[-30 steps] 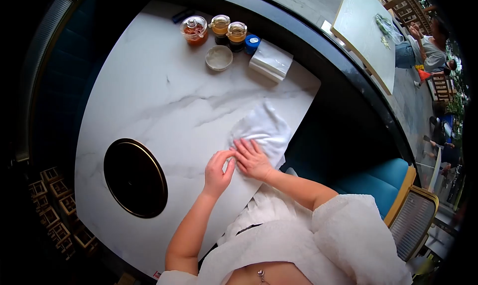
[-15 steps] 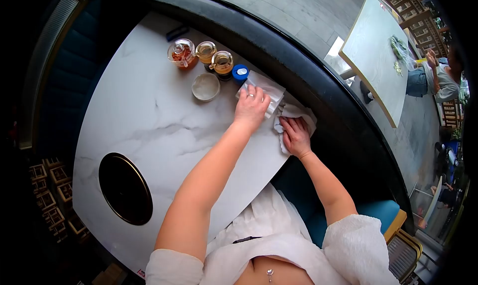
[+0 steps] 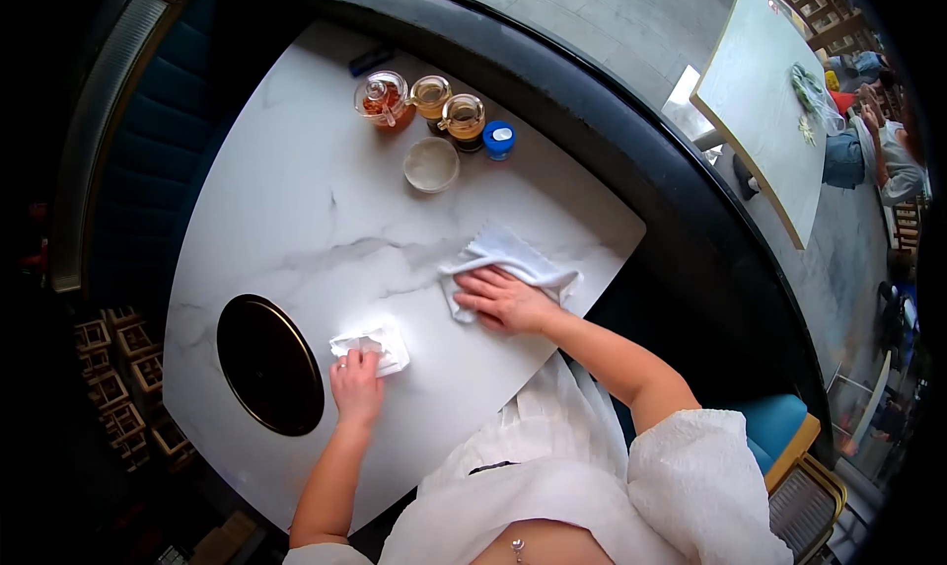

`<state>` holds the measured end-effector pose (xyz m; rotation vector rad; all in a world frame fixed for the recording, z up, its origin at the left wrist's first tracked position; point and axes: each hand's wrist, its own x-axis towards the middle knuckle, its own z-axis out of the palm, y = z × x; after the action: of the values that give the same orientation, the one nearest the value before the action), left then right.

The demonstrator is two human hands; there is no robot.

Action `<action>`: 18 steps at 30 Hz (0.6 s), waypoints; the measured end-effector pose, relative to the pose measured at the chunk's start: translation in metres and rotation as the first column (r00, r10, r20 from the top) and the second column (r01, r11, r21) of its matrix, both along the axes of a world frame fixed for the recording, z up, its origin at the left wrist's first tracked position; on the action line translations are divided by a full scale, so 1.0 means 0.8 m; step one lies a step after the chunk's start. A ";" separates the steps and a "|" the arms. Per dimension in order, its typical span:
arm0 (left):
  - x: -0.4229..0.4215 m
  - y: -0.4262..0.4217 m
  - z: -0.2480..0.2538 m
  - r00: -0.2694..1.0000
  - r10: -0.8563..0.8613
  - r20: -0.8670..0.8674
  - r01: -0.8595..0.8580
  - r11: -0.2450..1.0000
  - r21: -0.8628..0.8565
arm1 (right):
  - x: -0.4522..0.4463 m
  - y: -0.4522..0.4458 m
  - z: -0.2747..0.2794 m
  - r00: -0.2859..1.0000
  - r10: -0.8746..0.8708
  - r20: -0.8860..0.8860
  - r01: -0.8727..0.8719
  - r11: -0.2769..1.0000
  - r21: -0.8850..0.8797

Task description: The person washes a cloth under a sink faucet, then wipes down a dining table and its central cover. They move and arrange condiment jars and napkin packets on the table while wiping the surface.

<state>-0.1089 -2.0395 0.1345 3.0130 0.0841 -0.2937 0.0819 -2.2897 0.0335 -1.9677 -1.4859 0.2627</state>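
My right hand (image 3: 501, 299) lies flat with its fingers spread on a white cloth (image 3: 521, 257) on the marble-patterned table (image 3: 296, 190). Left of it, my left hand (image 3: 357, 382) has its fingers closed on a white tissue pack (image 3: 387, 346), which rests on the tabletop near the black round plate (image 3: 270, 365). The thumb of my left hand is hard to make out.
At the table's far edge stand a lidded jar of red sauce (image 3: 383, 101), two glass pots (image 3: 463, 121), a blue-lidded container (image 3: 498, 140) and a small round dish (image 3: 431, 164). A person (image 3: 896, 160) sits by another table (image 3: 764, 111) at the upper right.
My left hand has brought the tissue pack from beside the blue-lidded container toward the black plate. My right hand and the cloth have moved left and nearer, away from the far right corner.
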 end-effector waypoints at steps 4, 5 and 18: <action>-0.043 0.026 -0.019 0.979 0.183 0.090 -0.190 0.978 0.084 | 0.151 -0.033 -0.004 0.869 -0.423 0.255 0.431 0.902 0.029; -0.052 0.026 -0.020 0.971 0.209 0.117 -0.218 0.973 0.070 | 0.166 -0.048 0.000 0.834 -0.493 0.250 0.507 0.862 0.006; -0.199 0.047 -0.001 0.875 0.482 0.043 -0.482 0.876 -0.002 | -0.030 -0.071 -0.045 -0.145 -0.960 0.238 0.987 -0.157 -0.031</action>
<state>-0.2685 -2.0019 0.1338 2.8708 0.8197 -0.1761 0.0577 -2.3465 -0.0023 -2.7002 0.5339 -0.4901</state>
